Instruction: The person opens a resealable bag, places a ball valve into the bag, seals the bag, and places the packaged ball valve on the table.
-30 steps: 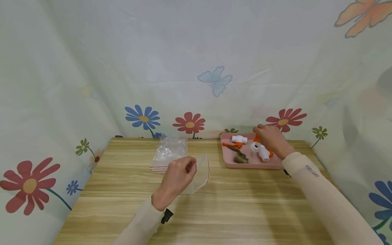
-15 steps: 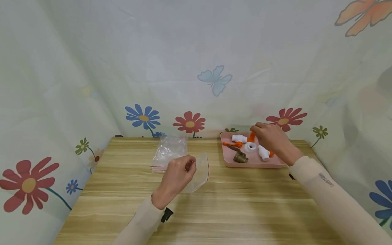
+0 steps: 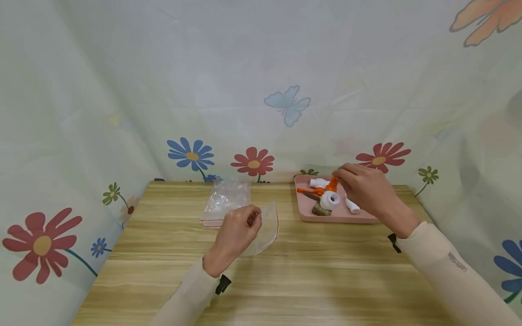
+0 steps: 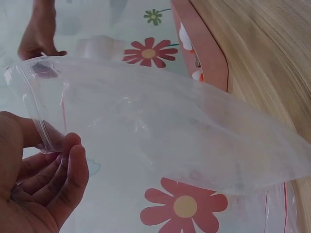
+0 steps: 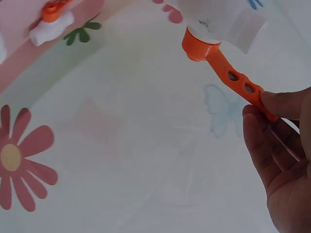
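My left hand [image 3: 236,233] pinches a clear zip bag [image 4: 160,131] by its mouth, thumb on one side and fingers curled on the other. The bag hangs upright over the table, its red seal line on the right in the head view. Over the pink tray [image 3: 338,220], my right hand [image 3: 369,188] pinches the end of the orange lever [image 5: 238,80] of a white ball valve [image 3: 329,200]. That valve hangs from its lever with an open end facing me. It overlaps a brass-coloured valve [image 3: 321,209] in the head view.
Another white valve [image 3: 319,183] with an orange lever lies at the tray's back left. A further white valve [image 3: 352,205] lies to the right, partly behind my right hand. Flat zip bags [image 3: 226,199] are stacked left of the tray, and a flowered cloth hangs behind the table.
My right hand has raised the white ball valve by its lever and brought it slightly left and toward me, away from the right-hand valve. My left hand and the bag stay put.
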A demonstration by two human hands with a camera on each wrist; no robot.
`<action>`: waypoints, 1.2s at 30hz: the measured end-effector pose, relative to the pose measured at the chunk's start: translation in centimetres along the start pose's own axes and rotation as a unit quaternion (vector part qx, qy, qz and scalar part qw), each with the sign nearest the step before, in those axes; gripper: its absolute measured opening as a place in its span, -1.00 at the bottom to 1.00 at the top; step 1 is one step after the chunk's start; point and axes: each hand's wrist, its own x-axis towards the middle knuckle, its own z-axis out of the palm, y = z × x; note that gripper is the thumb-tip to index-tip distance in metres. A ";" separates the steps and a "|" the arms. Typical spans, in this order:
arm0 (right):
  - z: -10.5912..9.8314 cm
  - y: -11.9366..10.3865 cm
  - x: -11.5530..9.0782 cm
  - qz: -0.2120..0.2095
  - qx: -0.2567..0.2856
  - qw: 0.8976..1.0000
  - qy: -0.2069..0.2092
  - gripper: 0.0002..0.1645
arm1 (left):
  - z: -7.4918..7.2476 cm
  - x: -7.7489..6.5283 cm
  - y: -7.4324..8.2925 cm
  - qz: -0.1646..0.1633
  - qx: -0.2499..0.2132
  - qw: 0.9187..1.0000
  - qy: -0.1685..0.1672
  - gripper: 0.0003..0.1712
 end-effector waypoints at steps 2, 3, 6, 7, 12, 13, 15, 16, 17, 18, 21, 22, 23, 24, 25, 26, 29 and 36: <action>-0.6 -0.6 0.1 -0.004 0.003 1.000 0.021 -0.66 | 0.0 0.0 0.0 0.000 0.000 1.000 0.002 -0.94; -0.9 -0.8 0.2 -0.009 0.008 0.999 0.033 -0.66 | 0.0 0.0 0.0 0.001 0.001 1.000 0.003 -0.94; -1.6 -1.6 0.3 -0.022 0.019 0.998 0.063 -0.67 | 0.1 0.1 0.0 0.002 -0.001 1.000 0.007 -0.95; -1.8 -1.9 0.4 -0.029 0.023 0.997 0.073 -0.66 | 0.1 0.1 0.0 0.002 -0.001 1.000 0.009 -0.95; -2.7 -3.4 0.8 -0.045 0.034 0.993 0.102 -0.63 | 0.3 0.1 0.2 0.000 -0.003 1.000 0.017 -0.94; -2.9 -3.7 1.0 -0.048 0.037 0.992 0.108 -0.66 | 0.3 0.2 0.3 -0.001 -0.003 1.000 0.017 -0.93; -3.3 -4.2 1.2 -0.052 0.044 0.991 0.113 -0.82 | 0.3 0.2 0.4 -0.003 -0.006 1.000 0.018 -0.93; -3.5 -4.5 1.3 -0.054 0.047 0.991 0.116 -0.85 | 0.3 0.3 0.5 -0.004 -0.007 1.000 0.018 -0.92; -3.7 -4.8 1.5 -0.056 0.050 0.990 0.121 -0.77 | 0.3 0.3 0.5 -0.006 -0.008 1.000 0.019 -0.92; -3.8 -5.1 1.6 -0.058 0.050 0.989 0.128 -0.66 | 0.4 0.3 0.6 -0.008 -0.010 1.000 0.019 -0.92; -4.1 -5.9 2.1 -0.069 0.047 0.984 0.158 -0.46 | 0.4 0.4 0.7 -0.010 -0.012 1.000 0.023 -0.91; -4.2 -6.1 2.3 -0.073 0.048 0.982 0.170 -0.46 | 0.4 0.4 0.7 -0.010 -0.013 1.000 0.024 -0.91; -4.3 -6.3 2.5 -0.076 0.047 0.979 0.181 -0.48 | 0.4 0.4 0.8 -0.010 -0.013 1.000 0.026 -0.91; -4.4 -6.6 2.6 -0.080 0.047 0.977 0.190 -0.51 | 0.4 0.5 0.8 -0.010 -0.013 0.999 0.028 -0.91; -4.4 -6.8 2.8 -0.084 0.046 0.975 0.198 -0.53 | 0.5 0.5 0.9 -0.010 -0.013 0.999 0.029 -0.91; -4.5 -7.0 3.0 -0.086 0.047 0.974 0.204 -0.55 | 0.5 0.5 0.9 -0.011 -0.013 0.999 0.031 -0.91; -4.5 -7.7 3.4 -0.092 0.053 0.970 0.217 -0.58 | 0.6 0.6 1.1 -0.012 -0.014 0.999 0.034 -0.91; -4.5 -8.9 4.1 -0.106 0.072 0.967 0.221 -0.59 | 0.8 0.7 1.3 -0.014 -0.020 0.999 0.040 -0.90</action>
